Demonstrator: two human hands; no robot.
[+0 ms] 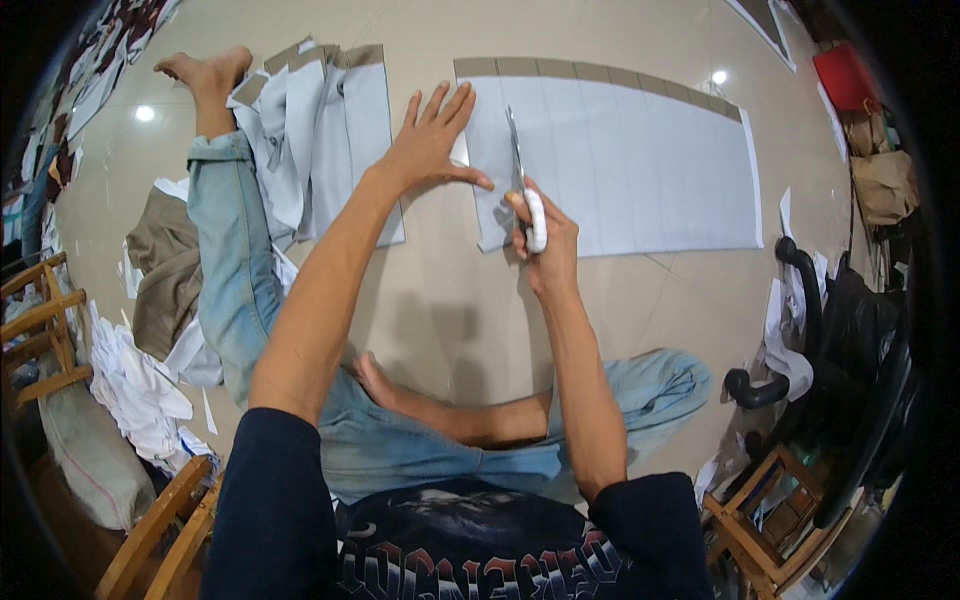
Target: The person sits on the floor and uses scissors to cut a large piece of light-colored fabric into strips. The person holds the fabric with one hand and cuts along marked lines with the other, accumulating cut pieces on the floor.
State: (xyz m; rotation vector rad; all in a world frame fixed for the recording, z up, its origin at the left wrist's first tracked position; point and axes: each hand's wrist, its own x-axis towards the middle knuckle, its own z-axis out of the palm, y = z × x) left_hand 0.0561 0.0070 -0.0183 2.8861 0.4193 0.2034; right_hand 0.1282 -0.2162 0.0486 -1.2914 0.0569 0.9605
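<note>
The right hand [545, 235] gripped scissors [522, 175], blades pointing away along the fabric's [640, 160] left edge on the floor [440, 300]; the left hand [430, 140], spread, probably pressed the strip just beside them.

Bright overhead light, glare spots on floor [300, 30], soft shadows, fisheye bend + dark vignette at edges.

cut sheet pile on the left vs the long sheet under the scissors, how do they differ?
The cut pile is several narrow pieces stacked and fanned, edges askew; the long sheet lies flat in a single wide strip. The pile lies beside the outstretched leg, untouched; the long sheet is pinned by the left hand while the right hand runs scissors into its left end. Both are pale grey-white with a tan band along the far edge, on the tiled floor.
</note>
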